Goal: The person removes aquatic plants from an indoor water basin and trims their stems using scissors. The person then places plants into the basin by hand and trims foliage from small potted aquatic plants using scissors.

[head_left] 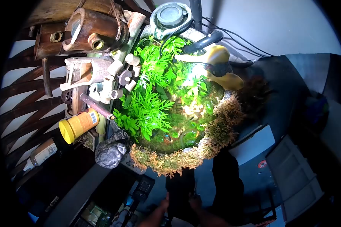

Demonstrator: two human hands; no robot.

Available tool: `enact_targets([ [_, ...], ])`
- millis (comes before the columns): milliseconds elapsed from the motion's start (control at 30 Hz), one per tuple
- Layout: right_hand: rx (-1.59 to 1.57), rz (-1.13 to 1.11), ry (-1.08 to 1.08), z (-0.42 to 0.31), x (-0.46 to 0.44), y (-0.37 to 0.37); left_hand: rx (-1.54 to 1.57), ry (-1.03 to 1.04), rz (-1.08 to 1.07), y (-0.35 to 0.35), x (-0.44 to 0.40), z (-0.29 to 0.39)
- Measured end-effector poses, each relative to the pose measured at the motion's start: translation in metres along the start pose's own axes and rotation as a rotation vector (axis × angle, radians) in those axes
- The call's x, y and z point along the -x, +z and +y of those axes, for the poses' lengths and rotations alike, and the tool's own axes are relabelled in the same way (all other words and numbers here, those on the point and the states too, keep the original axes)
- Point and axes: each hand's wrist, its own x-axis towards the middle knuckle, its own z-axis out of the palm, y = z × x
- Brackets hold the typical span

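Observation:
My left hand [163,204] is low in the view, in shadow below the moss-edged water bowl, and its fingers are too dark to make out. Close by on the right is my right hand [195,202], closed around something thin and dark that points up; its kind does not show. Both hands are apart from the bowl. Bright green leafy plants [149,113] fill the bowl's left and upper parts. Brownish moss [170,160] covers its near rim. Clear water [189,138] shows at the lower right, over pale pebbles [193,109].
Bamboo pieces [98,30], an orange jar with a yellow lid [79,125], a bottle [41,153] and a grey stone figure [110,151] crowd the left. Yellow curved shapes [218,55], a black hose [204,41] and a round grey device [170,15] edge the far side.

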Motion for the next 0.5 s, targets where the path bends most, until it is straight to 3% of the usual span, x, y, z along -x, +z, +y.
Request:
enact_targets([
  [100, 0.005, 0.058, 0.043, -0.036, 0.026, -0.015, -0.103, 0.168, 0.084, -0.007, -0.017, -0.003],
  [200, -0.006, 0.163, -0.019, -0.060, 0.037, -0.015, -0.407, 0.494, 0.492, -0.021, -0.024, -0.005],
  [267, -0.032, 0.219, -0.155, -0.071, 0.043, -0.015, -0.421, 0.802, 0.700, -0.021, -0.003, -0.003],
  [300, -0.033, 0.219, -0.157, -0.077, 0.050, -0.020, -0.357, 0.936, 0.638, -0.006, 0.040, 0.019],
  [367, 0.205, 0.253, -0.601, -0.091, 0.066, -0.034, -0.234, 1.190, 0.468, 0.027, 0.135, 0.068],
  [400, 0.299, 0.278, -0.745, -0.099, 0.068, -0.040, -0.112, 1.151, 0.335, 0.036, 0.138, 0.072],
  [433, 0.293, 0.280, -0.749, -0.106, 0.071, -0.045, -0.070, 1.027, 0.208, 0.041, 0.146, 0.079],
  [500, 0.388, 0.095, -0.965, -0.123, 0.077, -0.056, 0.147, 0.727, 0.072, 0.041, 0.143, 0.093],
])
